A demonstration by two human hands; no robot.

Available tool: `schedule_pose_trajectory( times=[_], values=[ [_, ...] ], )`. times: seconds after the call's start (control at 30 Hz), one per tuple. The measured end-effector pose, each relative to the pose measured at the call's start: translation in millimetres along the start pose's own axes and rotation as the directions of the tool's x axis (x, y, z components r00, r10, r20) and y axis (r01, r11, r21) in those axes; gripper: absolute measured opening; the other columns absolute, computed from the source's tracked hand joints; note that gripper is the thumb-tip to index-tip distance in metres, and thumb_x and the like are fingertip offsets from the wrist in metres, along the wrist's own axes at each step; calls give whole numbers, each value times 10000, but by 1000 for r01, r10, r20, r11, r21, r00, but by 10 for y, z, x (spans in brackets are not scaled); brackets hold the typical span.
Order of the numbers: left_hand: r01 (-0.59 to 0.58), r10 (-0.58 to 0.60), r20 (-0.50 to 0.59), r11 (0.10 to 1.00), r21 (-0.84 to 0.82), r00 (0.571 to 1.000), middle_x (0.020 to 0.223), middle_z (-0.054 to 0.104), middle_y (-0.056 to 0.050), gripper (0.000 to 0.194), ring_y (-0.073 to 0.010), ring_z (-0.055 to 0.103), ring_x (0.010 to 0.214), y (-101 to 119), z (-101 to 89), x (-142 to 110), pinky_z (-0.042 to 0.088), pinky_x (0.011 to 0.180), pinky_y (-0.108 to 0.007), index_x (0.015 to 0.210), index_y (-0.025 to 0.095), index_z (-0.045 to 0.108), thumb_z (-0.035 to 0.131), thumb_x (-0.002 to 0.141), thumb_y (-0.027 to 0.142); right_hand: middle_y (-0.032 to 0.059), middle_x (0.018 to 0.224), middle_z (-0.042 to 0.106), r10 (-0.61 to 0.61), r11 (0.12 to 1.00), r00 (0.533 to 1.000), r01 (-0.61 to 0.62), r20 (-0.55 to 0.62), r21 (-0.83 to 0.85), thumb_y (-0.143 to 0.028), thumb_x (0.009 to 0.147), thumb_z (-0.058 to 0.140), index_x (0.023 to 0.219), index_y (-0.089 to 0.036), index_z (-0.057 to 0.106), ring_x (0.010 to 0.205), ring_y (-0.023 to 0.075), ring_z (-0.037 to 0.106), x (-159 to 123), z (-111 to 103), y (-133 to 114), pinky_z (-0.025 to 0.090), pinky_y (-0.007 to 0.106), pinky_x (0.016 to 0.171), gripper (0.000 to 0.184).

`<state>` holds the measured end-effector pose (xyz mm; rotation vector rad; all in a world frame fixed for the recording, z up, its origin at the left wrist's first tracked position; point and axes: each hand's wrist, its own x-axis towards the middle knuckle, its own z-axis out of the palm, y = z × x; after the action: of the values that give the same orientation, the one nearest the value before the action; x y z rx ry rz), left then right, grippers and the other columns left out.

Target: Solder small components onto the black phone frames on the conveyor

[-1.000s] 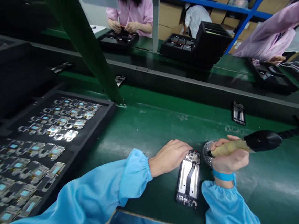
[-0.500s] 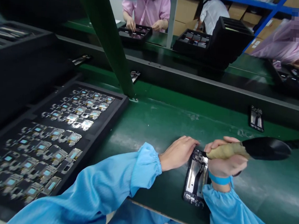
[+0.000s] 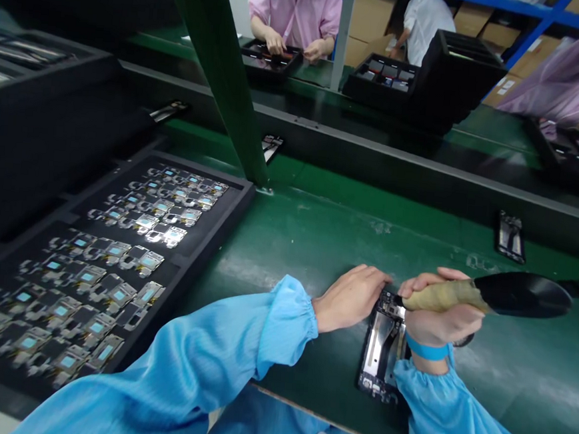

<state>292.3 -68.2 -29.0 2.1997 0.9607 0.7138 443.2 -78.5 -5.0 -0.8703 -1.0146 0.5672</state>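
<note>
Clenching a tape-wrapped, black-ended hand tool (image 3: 494, 294) in right hand (image 3: 439, 324), at top end of opened phone chassis (image 3: 378, 348), flat on green bench (image 3: 307, 252); placing left hand (image 3: 350, 299) at chassis's upper left corner, fingers bent, grasp unclear.

Below the left hand (image 3: 352, 299) spreads a green counter (image 3: 292, 240), on which pale light is reflected. Forward and left of this hand, a slanting green post (image 3: 216, 64) meets the counter. Farther beyond the hand, cardboard boxes (image 3: 373, 16) stand near a blue shelf frame (image 3: 551, 13), behind a thin grey post (image 3: 344, 37).
</note>
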Motion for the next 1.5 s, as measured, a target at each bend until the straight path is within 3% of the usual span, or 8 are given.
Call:
schedule_pose_trajectory(
  times=[0.47, 0.57, 0.67, 0.83, 1.1, 1.27, 1.4, 1.5],
  values=[
    [-4, 4, -23, 1000, 2, 1000, 1220, 735, -78, 294, -228, 678, 1139, -8, -3, -14, 524, 1077, -399, 1264, 183, 643, 398, 1107, 145, -30, 605, 581, 22, 1000, 1000, -22, -5, -13, -856, 876, 540, 1022, -202, 587, 413, 174, 545, -32, -11, -2, 476, 323, 427, 672],
    [-6, 6, -49, 1000, -5, 999, 1241, 733, -74, 288, -225, 671, 1152, -21, 3, -26, 529, 1083, -398, 1267, 186, 648, 409, 1109, 154, -33, 589, 550, -29, 1000, 994, 28, -110, -12, -862, 920, 409, 1043, -222, 594, 412, 175, 516, 125, -169, -83, 461, 326, 404, 678],
    [-14, 13, -62, 1000, -19, 998, 1239, 735, -71, 278, -224, 667, 1151, -25, 0, -37, 532, 1089, -406, 1258, 186, 656, 414, 1120, 179, -6, 581, 547, -144, 986, 962, 120, -232, -118, -818, 929, 444, 984, -202, 633, 422, 182, 506, 271, -402, -107, 455, 342, 402, 647],
    [0, -2, -62, 1000, -28, 998, 1217, 743, -67, 277, -228, 670, 1131, -23, -24, -48, 544, 1071, -418, 1244, 174, 664, 428, 1102, 144, -5, 557, 543, -131, 981, 958, 90, -254, -169, -809, 934, 457, 948, -200, 638, 372, 190, 479, 318, -584, -14, 404, 338, 350, 635],
    [-2, 0, -51, 1000, -23, 999, 1237, 741, -62, 281, -230, 667, 1147, -15, -42, -64, 544, 1080, -426, 1253, 178, 658, 430, 1094, 134, -16, 587, 548, -82, 985, 968, 43, -237, -165, -797, 931, 474, 976, -202, 630, 391, 173, 501, 263, -553, 42, 419, 318, 381, 617],
    [-15, 15, -59, 1000, -3, 998, 1232, 738, -59, 280, -226, 668, 1138, -20, -12, -63, 550, 1070, -421, 1260, 193, 651, 429, 1098, 138, -14, 575, 544, -89, 992, 965, 63, -247, -113, -859, 896, 451, 950, -224, 629, 406, 172, 494, 285, -559, -114, 425, 327, 382, 661],
    [-39, 40, -46, 999, 16, 998, 1237, 732, -61, 279, -219, 670, 1154, -27, 16, -56, 543, 1084, -406, 1270, 196, 637, 432, 1093, 131, -40, 574, 536, -36, 999, 978, 27, -204, -46, -924, 886, 398, 1010, -261, 602, 411, 172, 487, 151, -359, -266, 457, 342, 412, 705],
    [-36, 37, -42, 999, 19, 998, 1237, 730, -75, 283, -219, 670, 1164, -32, 27, -46, 540, 1088, -407, 1276, 183, 626, 429, 1086, 113, -35, 594, 565, 44, 999, 997, -43, -58, 25, -911, 880, 448, 1034, -251, 597, 419, 174, 513, -22, -153, -263, 467, 337, 420, 693]
  ],
)
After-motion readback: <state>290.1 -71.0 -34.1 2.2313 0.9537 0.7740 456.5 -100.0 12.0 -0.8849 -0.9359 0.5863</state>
